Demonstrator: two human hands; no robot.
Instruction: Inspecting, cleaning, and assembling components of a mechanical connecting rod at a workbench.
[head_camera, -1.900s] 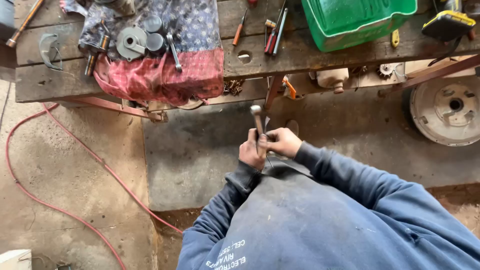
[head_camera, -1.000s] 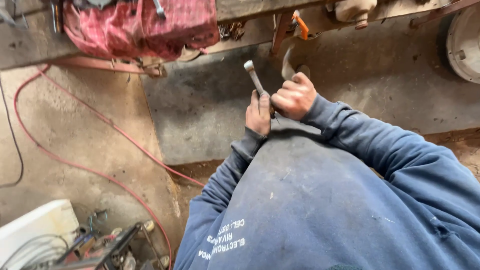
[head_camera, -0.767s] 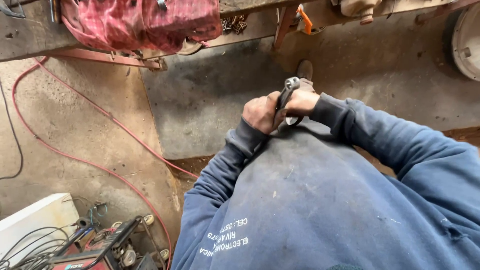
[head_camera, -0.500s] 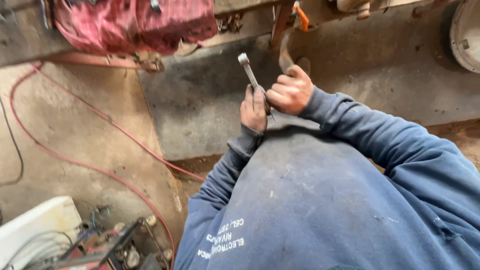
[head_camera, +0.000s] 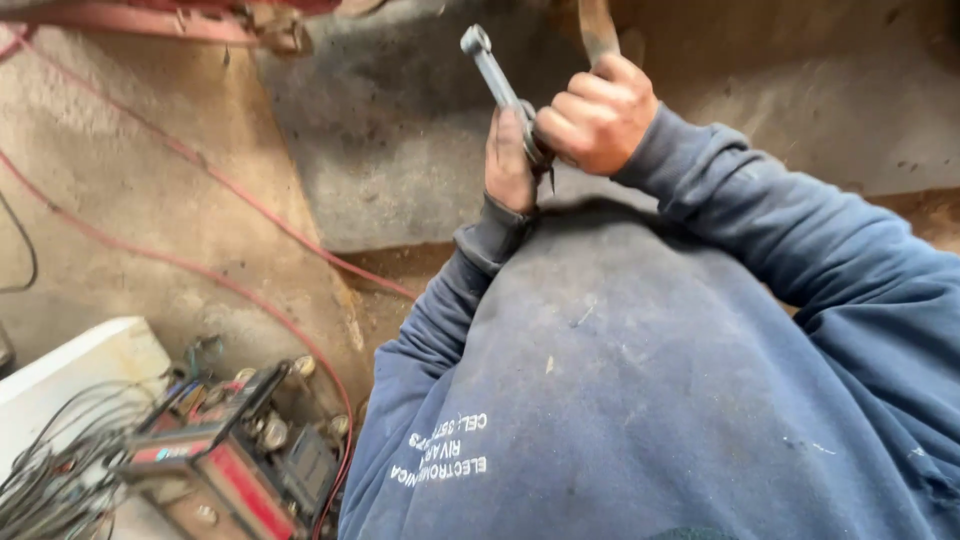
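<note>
Both hands' grip (head_camera: 560, 135) around wrench (head_camera: 495, 75)

Red hose (head_camera: 190, 268) trailed in curves across the stained concrete floor (head_camera: 130, 200). At lower left, a red-and-black boxed machine with dials (head_camera: 235, 460) stood beside a white rectangular block (head_camera: 75, 365), with a bundle of thin grey wires (head_camera: 55, 470) lying over both. A red-painted metal bar (head_camera: 130, 18) crossed the upper edge.
</note>
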